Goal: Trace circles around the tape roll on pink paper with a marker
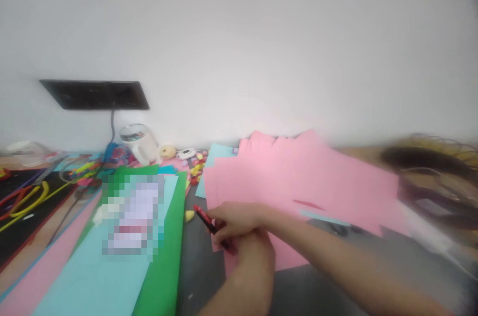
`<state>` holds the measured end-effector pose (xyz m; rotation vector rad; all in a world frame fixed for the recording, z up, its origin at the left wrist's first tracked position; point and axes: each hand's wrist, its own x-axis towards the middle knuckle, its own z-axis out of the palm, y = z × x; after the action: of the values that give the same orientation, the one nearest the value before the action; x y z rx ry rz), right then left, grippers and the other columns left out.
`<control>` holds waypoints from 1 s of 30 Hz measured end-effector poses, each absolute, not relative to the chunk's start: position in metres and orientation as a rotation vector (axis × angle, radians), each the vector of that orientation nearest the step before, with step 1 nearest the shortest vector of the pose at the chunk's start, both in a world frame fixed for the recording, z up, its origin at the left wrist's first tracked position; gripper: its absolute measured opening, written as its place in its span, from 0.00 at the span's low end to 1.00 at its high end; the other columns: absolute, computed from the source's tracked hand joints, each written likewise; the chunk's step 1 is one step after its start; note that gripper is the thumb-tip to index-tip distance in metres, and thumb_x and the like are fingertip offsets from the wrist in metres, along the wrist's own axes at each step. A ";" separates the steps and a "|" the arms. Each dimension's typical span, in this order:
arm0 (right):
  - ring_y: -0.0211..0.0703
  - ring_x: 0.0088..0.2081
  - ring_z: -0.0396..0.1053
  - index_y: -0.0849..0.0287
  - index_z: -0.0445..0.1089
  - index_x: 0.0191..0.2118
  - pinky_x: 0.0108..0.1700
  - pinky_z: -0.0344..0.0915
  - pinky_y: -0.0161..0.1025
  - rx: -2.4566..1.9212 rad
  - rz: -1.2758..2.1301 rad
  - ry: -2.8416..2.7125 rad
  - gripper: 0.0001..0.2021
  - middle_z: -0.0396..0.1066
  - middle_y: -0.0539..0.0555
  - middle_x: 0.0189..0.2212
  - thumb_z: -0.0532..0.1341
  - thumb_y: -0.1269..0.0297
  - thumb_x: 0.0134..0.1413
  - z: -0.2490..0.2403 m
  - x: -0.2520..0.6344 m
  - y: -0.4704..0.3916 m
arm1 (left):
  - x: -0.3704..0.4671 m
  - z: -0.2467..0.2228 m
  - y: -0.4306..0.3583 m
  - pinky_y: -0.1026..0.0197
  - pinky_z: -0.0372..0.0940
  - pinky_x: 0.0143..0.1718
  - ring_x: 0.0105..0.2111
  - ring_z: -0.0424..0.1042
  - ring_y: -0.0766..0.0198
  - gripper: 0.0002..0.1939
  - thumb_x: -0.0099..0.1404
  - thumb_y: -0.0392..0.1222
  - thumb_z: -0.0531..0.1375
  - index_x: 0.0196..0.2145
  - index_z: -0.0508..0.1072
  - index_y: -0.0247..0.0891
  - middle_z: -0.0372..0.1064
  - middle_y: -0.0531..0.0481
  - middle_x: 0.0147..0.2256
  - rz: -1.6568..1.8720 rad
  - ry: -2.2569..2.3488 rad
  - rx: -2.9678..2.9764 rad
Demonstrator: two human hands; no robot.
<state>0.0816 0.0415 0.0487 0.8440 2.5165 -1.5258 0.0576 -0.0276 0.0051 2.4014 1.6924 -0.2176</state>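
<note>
My right hand [237, 217] reaches in from the right, its fingers closed round a slim red-and-black tool [204, 217]. The tool slants over the left edge of a large pink paper sheet [257, 181]; blur hides its exact kind. My left hand [257, 246] comes up from the bottom with a bent wrist, crossing under my right hand. Its fingers are mostly hidden there, so what they hold or press does not show. A small yellow piece [189, 216] lies on the dark grey mat [197, 276] left of the tool.
Left are green paper [164, 276], light blue paper [85, 276] and a blurred-out phone [134, 214]. Behind stand a white mug [144, 144] and small colourful bits [196, 171]. A black panel [97, 95] hangs on the wall with a cable. Dark blurred items [436, 186] lie right.
</note>
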 end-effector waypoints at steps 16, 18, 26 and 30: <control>0.39 0.23 0.65 0.57 0.58 0.29 0.23 0.57 0.33 1.607 -1.429 2.719 0.10 0.69 0.48 0.21 0.61 0.62 0.45 0.014 0.111 0.072 | 0.062 -0.006 -0.049 0.53 0.62 0.26 0.34 0.67 0.48 0.19 0.52 0.25 0.53 0.42 0.72 0.26 0.68 0.30 0.37 -0.198 2.174 2.781; 0.39 0.23 0.66 0.58 0.59 0.28 0.23 0.58 0.33 1.779 -1.459 2.705 0.08 0.69 0.48 0.20 0.61 0.64 0.45 0.010 0.123 0.072 | 0.064 -0.014 -0.044 0.53 0.62 0.24 0.32 0.67 0.49 0.20 0.52 0.27 0.53 0.43 0.72 0.26 0.68 0.30 0.37 -0.189 2.218 2.707; 0.46 0.29 0.72 0.60 0.64 0.30 0.28 0.64 0.38 2.469 -1.611 2.454 0.12 0.76 0.58 0.28 0.56 0.55 0.51 0.019 0.211 0.029 | 0.042 -0.023 -0.034 0.54 0.64 0.27 0.32 0.66 0.52 0.19 0.52 0.26 0.53 0.42 0.71 0.28 0.68 0.32 0.36 0.013 1.790 2.926; 0.49 0.33 0.73 0.60 0.67 0.32 0.34 0.66 0.39 2.817 -1.792 2.181 0.16 0.76 0.58 0.29 0.57 0.50 0.51 0.021 0.240 -0.015 | 0.020 -0.023 -0.036 0.57 0.66 0.28 0.39 0.67 0.50 0.17 0.54 0.26 0.54 0.41 0.72 0.34 0.67 0.34 0.42 0.084 1.678 2.821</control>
<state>0.2398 -0.0155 0.0210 2.8168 2.1813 -1.7917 0.0198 -0.0364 -0.0234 2.8214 1.6781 0.0839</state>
